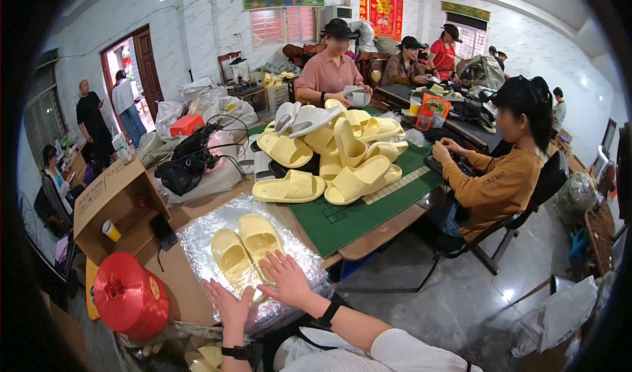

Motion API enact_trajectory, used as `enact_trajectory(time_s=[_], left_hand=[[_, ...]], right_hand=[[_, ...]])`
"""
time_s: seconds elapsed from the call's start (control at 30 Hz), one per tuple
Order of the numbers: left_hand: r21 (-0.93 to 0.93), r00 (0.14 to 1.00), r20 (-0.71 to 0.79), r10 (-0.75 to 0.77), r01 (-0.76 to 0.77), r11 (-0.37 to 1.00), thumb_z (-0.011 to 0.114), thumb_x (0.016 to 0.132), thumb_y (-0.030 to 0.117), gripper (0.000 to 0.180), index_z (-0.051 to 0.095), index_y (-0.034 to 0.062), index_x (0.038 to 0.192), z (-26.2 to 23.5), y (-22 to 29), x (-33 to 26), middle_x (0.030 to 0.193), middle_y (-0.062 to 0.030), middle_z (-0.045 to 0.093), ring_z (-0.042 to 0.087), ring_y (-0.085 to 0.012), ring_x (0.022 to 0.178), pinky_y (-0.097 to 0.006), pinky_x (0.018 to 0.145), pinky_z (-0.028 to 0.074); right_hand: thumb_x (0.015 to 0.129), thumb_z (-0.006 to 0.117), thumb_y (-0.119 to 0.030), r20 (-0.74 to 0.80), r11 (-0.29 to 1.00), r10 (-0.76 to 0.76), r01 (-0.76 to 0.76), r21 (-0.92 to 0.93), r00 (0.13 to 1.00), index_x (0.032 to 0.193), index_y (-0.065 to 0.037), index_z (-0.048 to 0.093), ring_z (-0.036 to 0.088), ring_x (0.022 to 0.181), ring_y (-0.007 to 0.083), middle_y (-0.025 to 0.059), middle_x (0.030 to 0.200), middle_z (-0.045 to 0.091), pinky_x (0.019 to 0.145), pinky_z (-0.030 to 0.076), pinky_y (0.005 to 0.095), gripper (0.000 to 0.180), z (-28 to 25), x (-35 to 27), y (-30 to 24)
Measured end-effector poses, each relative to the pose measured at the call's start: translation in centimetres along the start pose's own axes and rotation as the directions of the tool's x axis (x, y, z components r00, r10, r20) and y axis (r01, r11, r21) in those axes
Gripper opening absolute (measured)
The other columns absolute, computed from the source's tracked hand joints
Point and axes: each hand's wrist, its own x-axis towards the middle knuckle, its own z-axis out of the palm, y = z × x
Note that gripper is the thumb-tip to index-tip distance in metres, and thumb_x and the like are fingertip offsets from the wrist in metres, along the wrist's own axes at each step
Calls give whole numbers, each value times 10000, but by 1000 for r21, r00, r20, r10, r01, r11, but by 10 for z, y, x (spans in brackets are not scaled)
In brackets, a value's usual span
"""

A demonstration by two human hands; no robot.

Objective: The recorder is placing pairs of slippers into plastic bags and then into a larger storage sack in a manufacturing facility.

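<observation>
A pair of pale yellow slippers lies side by side, the left slipper [228,253] and the right slipper [259,235], on a stack of clear plastic bags [197,235]. Whether they are inside the top bag or on it, I cannot tell. My left hand [229,303] is open beside the near end of the left slipper, fingers stretched out. Fingers spread, my right hand [288,280] lies flat over the near end of the right slipper and hides part of it. Neither hand grips anything. Both wrists wear black bands.
Beyond the bags, a pile of yellow and grey slippers [289,186] covers a green mat [339,224]. At left are a red twine roll [128,296], a cardboard box [118,197], a cup [111,230] and a phone [163,232]. Co-workers sit across and at right.
</observation>
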Motion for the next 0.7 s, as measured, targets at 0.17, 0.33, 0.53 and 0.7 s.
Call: enact_trajectory(time_s=[0.17,0.33,0.53,0.7], left_hand=[[-28,999,-43,-14,13,1000,801,766,486,1213,110,-204,1486,4,-3,1,1587,-392,62,67,-491,1501,-519,1230,98],[-2,998,-9,-56,56,998,793,772,502,1188,157,-215,1474,1,-3,3,1587,-396,57,76,-499,1497,-528,1221,118],[20,997,36,-66,65,998,767,799,483,1016,331,-144,1469,-2,6,2,1590,-387,92,113,-515,1486,-537,1214,134],[-33,1000,-27,-12,11,999,782,780,449,827,527,-25,1408,4,-3,3,1598,-363,126,123,-509,1488,-560,1201,162]], right_hand=[[963,508,-567,44,999,14,-11,-53,999,1452,-71,485,360,1426,385,176,1539,417,1175,272,505,697,2,-2,0],[959,514,-566,47,1000,14,-13,-10,999,1454,-64,481,356,1429,384,185,1531,423,1189,247,502,706,1,0,-2],[953,539,-537,43,1000,15,-16,8,999,1449,-58,482,352,1424,397,186,1528,423,1181,259,511,692,-1,0,-1],[954,544,-521,22,1000,1,-2,18,1000,1452,-54,476,354,1418,396,185,1515,433,1179,261,514,686,0,0,0]])
